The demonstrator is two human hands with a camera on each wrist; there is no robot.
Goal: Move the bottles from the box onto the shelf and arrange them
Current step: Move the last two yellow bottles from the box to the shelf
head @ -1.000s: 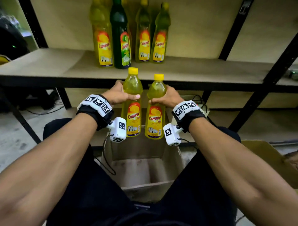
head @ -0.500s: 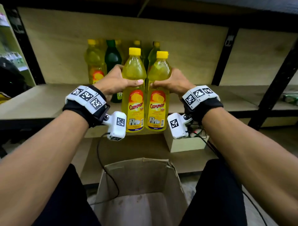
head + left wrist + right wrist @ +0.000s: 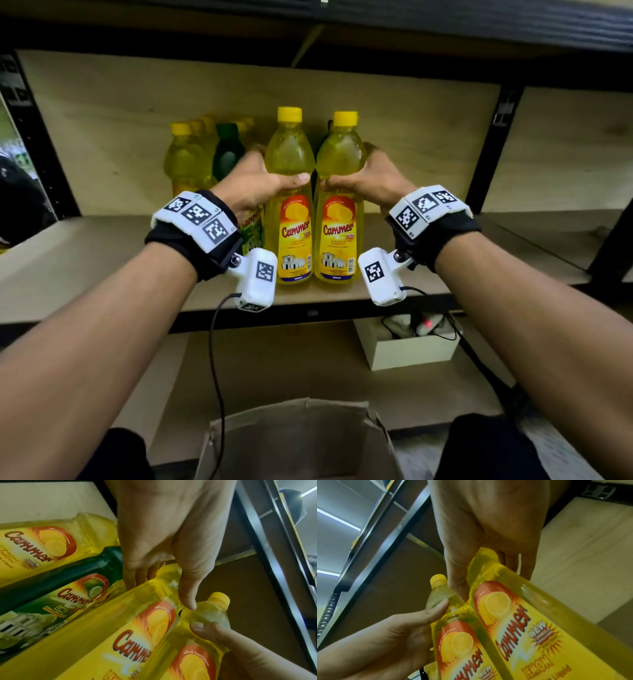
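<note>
Two yellow Cammer lemon bottles stand upright side by side at the front edge of the wooden shelf (image 3: pixel 85 260). My left hand (image 3: pixel 270 178) grips the left bottle (image 3: pixel 291 219) around its shoulder, thumb in front. My right hand (image 3: pixel 363 178) grips the right bottle (image 3: pixel 339 222) the same way. Whether their bases touch the board I cannot tell. In the left wrist view my left hand (image 3: pixel 163 574) wraps the left bottle (image 3: pixel 106 635). In the right wrist view my right hand (image 3: pixel 479 561) wraps the right bottle (image 3: pixel 547 628). The cardboard box (image 3: pixel 301 442) sits open below, between my knees.
Behind my left hand stand several bottles, yellow ones (image 3: pixel 183 161) and a green lime bottle (image 3: pixel 227 154). To the right lies bare shelf board (image 3: pixel 513 246). A black upright (image 3: pixel 486 154) and the upper shelf (image 3: pixel 342 20) frame the bay. A small white box of cables (image 3: pixel 411 346) sits lower.
Both hands have lifted the two bottles from above the box up and forward to the shelf's front edge, keeping them side by side.
</note>
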